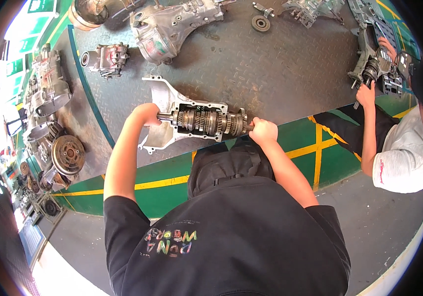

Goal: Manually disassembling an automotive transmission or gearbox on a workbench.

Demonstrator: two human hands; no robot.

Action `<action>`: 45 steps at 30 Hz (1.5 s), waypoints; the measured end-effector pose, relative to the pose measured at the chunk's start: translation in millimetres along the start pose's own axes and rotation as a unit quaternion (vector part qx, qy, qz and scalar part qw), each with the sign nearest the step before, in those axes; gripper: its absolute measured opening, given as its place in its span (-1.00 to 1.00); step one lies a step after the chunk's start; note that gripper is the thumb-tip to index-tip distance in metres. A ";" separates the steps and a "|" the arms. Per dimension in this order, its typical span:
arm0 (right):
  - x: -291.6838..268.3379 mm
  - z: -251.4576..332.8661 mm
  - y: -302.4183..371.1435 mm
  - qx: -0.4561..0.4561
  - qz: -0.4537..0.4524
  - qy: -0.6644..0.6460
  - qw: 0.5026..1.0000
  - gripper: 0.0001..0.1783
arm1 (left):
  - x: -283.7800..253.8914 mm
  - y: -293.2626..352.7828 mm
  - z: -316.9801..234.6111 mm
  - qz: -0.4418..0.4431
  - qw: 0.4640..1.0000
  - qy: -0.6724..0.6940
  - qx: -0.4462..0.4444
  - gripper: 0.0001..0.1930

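Observation:
A half gearbox housing (163, 92) of pale cast metal lies open side up near the table's front edge, its wide bell end at the left. In or just over its cavity lies a gear shaft (210, 123) stacked with several toothed gears; I cannot tell whether it is fully seated. My left hand (146, 114) is closed around the shaft's thin left end, over the bell part. At the other end, beyond the housing's right rim, my right hand (263, 131) grips the shaft. The fingertips of both hands are partly hidden.
On the metal table (270, 64) stand a large gearbox case (172, 29), a smaller gear assembly (107, 60) and a loose gear (260, 23). At the right, a co-worker's hand (367, 93) holds another gear shaft (369, 71). More gearbox parts (48, 86) lie left.

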State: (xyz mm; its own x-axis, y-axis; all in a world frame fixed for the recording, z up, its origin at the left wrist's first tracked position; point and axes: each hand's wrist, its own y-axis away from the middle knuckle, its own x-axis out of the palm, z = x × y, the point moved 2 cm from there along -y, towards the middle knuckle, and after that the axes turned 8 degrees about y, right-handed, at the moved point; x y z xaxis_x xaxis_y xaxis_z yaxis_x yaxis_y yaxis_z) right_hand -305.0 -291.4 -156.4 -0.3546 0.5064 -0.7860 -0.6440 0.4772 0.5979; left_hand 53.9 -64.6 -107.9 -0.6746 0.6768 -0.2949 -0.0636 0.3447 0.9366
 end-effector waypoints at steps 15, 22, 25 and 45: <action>-9.7 -17.4 -36.4 -0.135 0.221 -0.047 0.965 -0.63 | 82.5 27.6 -11.0 -0.494 0.869 0.006 0.015 -0.55; 13.0 -9.2 7.4 -0.059 -0.105 0.004 0.993 -0.68 | 82.7 26.1 -15.0 -0.511 0.859 0.019 0.020 -0.55; -16.9 -4.1 14.1 -0.086 -0.125 -0.019 0.988 -0.63 | 83.7 26.9 -12.3 -0.525 0.850 0.023 0.032 -0.55; -11.9 -21.8 31.8 -0.077 -0.216 -0.118 0.966 -0.65 | 86.1 28.5 -6.6 -0.543 0.833 0.071 0.084 -0.50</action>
State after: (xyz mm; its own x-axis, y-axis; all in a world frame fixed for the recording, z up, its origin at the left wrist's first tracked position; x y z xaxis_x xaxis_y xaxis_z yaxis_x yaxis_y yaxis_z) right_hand -336.0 -297.9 -131.4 0.1226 0.4412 -0.8890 -0.7967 0.5779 0.1770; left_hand -10.9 -0.8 -105.3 -0.3676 -0.1723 -0.9139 -0.5966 0.7975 0.0896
